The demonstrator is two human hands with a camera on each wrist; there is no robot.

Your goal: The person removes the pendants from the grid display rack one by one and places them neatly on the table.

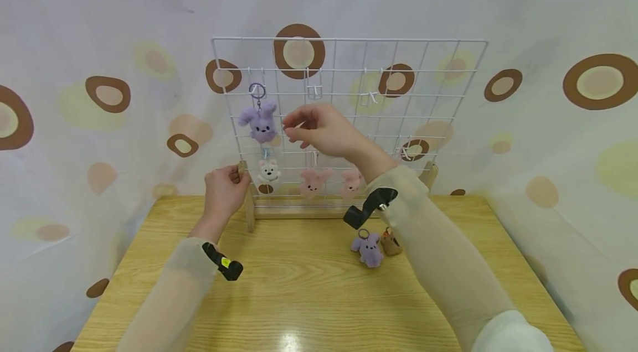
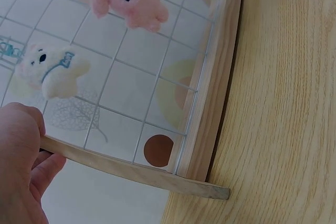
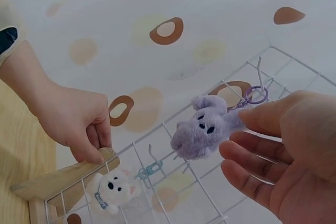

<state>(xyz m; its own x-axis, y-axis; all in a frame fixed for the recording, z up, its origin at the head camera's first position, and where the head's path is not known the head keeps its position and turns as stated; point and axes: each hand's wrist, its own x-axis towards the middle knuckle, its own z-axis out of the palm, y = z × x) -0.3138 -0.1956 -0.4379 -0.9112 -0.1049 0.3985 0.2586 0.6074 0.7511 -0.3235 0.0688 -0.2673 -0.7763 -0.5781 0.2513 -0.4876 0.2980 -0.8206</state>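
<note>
A purple plush keychain [image 1: 262, 123] hangs by its ring from a hook at the upper left of the white wire grid rack [image 1: 349, 40]. Just right of it is my right hand [image 1: 321, 129], fingers loosely bent and holding nothing. In the right wrist view, its fingertips come right up to the purple plush [image 3: 202, 129]. My left hand [image 1: 224, 191] grips the top of the wooden upright [image 2: 131, 170] at the rack's left side, thumb and fingers on either side of it. Below the purple plush hangs a white plush keychain [image 1: 269, 170] with a blue clasp.
Two pink plush keychains, one at left [image 1: 312, 181] and one at right [image 1: 351, 182], hang on the lower row. Hooks [image 1: 314, 91] stick out along the upper row. On the wooden table [image 1: 279, 285] lie another purple plush keychain [image 1: 370, 250] and a brown one [image 1: 391, 243].
</note>
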